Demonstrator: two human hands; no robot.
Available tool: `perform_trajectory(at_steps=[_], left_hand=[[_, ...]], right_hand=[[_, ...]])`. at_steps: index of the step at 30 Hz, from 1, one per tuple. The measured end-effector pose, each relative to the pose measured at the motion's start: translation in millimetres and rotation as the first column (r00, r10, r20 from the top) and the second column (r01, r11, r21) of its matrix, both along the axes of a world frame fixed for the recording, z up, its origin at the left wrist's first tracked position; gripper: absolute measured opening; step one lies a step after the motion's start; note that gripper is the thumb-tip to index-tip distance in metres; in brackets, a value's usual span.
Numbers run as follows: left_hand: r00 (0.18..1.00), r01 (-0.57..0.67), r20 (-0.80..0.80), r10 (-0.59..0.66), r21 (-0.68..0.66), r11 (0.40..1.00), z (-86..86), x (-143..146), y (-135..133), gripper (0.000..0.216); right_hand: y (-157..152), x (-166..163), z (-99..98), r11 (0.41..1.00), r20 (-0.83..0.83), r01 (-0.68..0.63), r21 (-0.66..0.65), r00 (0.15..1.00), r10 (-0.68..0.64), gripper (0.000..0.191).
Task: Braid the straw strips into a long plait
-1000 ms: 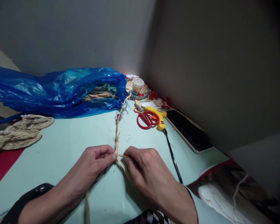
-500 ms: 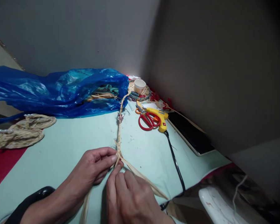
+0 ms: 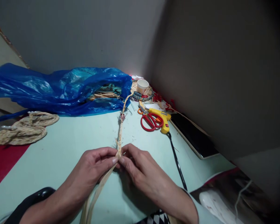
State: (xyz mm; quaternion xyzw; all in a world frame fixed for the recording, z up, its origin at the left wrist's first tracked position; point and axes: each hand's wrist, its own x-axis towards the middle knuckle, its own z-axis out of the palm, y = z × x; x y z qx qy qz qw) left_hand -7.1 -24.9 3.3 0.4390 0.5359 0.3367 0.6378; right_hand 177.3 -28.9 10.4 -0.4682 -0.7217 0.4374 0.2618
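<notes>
A braid of pale straw [image 3: 119, 132] runs along the light green table [image 3: 65, 146] from a clip near the blue bag toward me. My left hand [image 3: 95, 165] pinches the near end of the braid between thumb and forefinger. My right hand [image 3: 136, 165] pinches the same spot from the other side, fingertips touching the left ones. Loose flat straw strips [image 3: 95, 194] trail from the pinch down past my left wrist to the bottom edge.
A blue plastic bag [image 3: 60, 90] with straw inside lies at the back left. Woven straw mats [image 3: 23, 130] sit at the left. Red scissors [image 3: 150, 121], a yellow glue gun [image 3: 162, 119] with black cord, a white cup [image 3: 142, 86] and a dark tablet [image 3: 193, 135] lie at right.
My right hand swung down and across under the braid, then came back up to pinch it beside the left. A strip that lay out to the right now lies with the others.
</notes>
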Motion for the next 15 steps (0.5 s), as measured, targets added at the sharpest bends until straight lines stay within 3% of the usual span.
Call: perform_trajectory(at_steps=[4, 8, 15], left_hand=[[0.996, -0.02, -0.089, 0.023, 0.038, 0.999, 4.2, 2.3, -2.3, 0.03], [0.989, -0.016, -0.143, 0.028, 0.08, 0.997, 3.0, 2.0, -5.8, 0.035], [0.955, 0.157, -0.276, -0.112, 0.146, 0.977, 1.1, -5.9, -7.6, 0.028]], right_hand=[[4.2, -10.7, -14.7, 0.991, -0.145, 0.094, -0.1, 0.984, -0.108, 0.013], [2.8, -13.5, -16.9, 0.973, -0.17, 0.175, -0.148, 0.965, -0.199, 0.008], [5.0, -14.2, -12.4, 0.969, -0.124, 0.175, -0.176, 0.972, -0.199, 0.017]])
